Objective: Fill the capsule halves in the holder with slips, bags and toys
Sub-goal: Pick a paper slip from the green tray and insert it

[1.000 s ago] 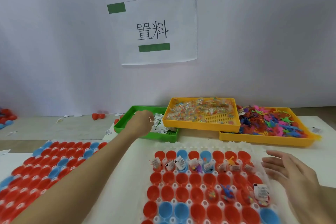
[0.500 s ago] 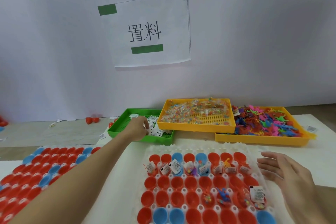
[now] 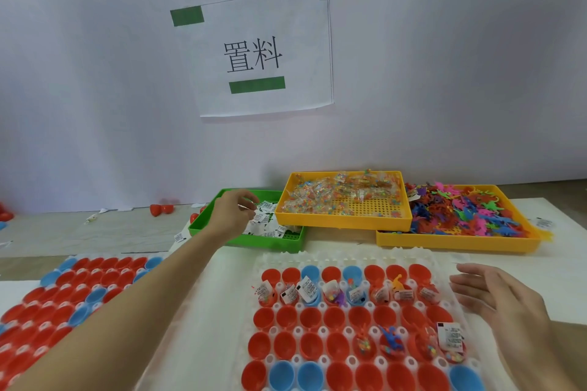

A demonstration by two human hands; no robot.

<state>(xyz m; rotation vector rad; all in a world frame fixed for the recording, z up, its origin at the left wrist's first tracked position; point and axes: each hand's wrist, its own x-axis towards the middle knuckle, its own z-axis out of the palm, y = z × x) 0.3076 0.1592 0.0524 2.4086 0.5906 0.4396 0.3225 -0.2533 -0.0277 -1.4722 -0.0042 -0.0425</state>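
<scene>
The left hand (image 3: 233,216) has stayed over the green tray (image 3: 209,220) at 11 o'clock, but its fingers, curled a second ago, now reach down among the slips (image 3: 266,222); whether they pinch one cannot be told. The right hand (image 3: 505,305) remains at 3 o'clock of the holder (image 3: 349,255), fingers spread and relaxed, just beside its edge, holding nothing. The view has shifted slightly. The second row of capsule halves (image 3: 333,317) already carries slips, bags and toys; most other rows sit bare. The bags (image 3: 336,192) lie in the middle yellow tray at 12 o'clock, the toys (image 3: 460,213) in the tray at 1 o'clock.
</scene>
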